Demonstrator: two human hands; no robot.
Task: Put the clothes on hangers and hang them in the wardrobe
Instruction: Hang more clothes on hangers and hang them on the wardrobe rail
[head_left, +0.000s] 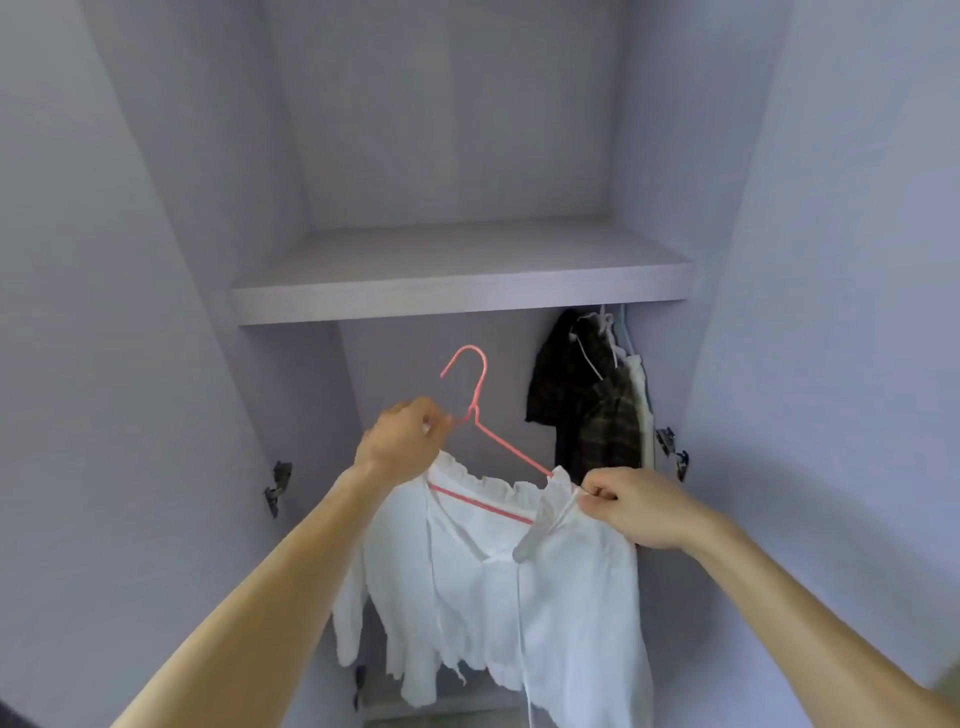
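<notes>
Fingers of the left hand (402, 436) pinch the pink hanger (474, 405) beside its neck, those of the right hand (631, 506) pinch the white top (519, 597) at the hanger's 4 o'clock end, so it seems nearly hangered but unhung, while a dark garment (587, 405) hangs at 1 o'clock.

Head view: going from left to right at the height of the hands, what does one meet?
Door hinge → left hand → pink hanger, which it pinches → right hand, which grips the white garment.
</notes>
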